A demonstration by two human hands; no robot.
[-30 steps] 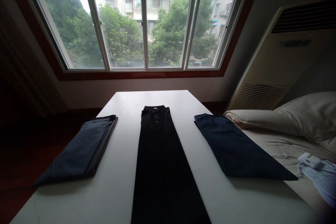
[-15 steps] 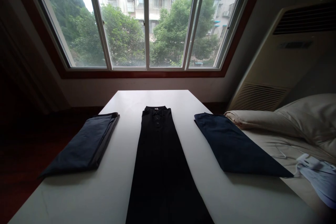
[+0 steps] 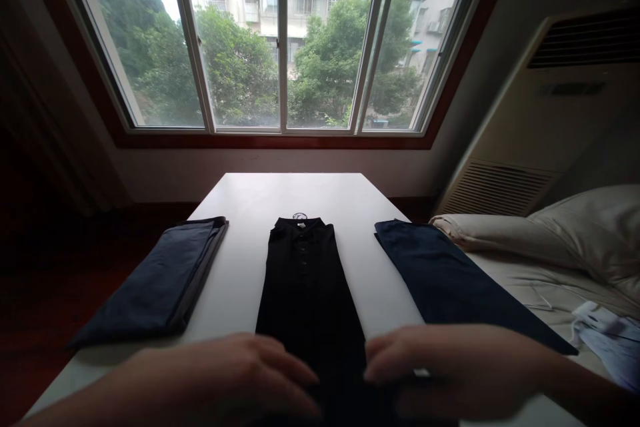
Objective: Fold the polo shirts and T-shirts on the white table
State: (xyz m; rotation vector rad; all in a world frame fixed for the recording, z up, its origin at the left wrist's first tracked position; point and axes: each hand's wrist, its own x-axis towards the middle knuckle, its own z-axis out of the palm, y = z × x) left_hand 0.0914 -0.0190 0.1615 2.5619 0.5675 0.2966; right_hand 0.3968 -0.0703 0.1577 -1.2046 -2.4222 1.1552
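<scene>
A long black garment [image 3: 310, 287] with a collar and a short row of buttons lies lengthwise down the middle of the white table [image 3: 295, 190], its collar at the far end. From the lower left my left hand [image 3: 235, 377] reaches over its near part, fingers bent and blurred. My right hand [image 3: 450, 363] is at the opposite edge, fingers curled around dark cloth, with a small white spot showing among them. The garment's near end is hidden by my hands and the frame edge. A small thin loop [image 3: 300, 215] shows just behind the collar.
Folded dark trousers-like cloth [image 3: 155, 280] lies at the table's left edge. Folded navy cloth [image 3: 465, 287] lies at the right edge. To the right are a beige bed or couch [image 3: 515, 233], a pale blue-white garment [image 3: 605, 333] and a tall floor unit [image 3: 505, 173]. A window [image 3: 280, 47] stands behind.
Both hands have come into view from below onto the black garment. The garment has slid toward me, and the loop now shows behind its collar. The view shifted slightly.
</scene>
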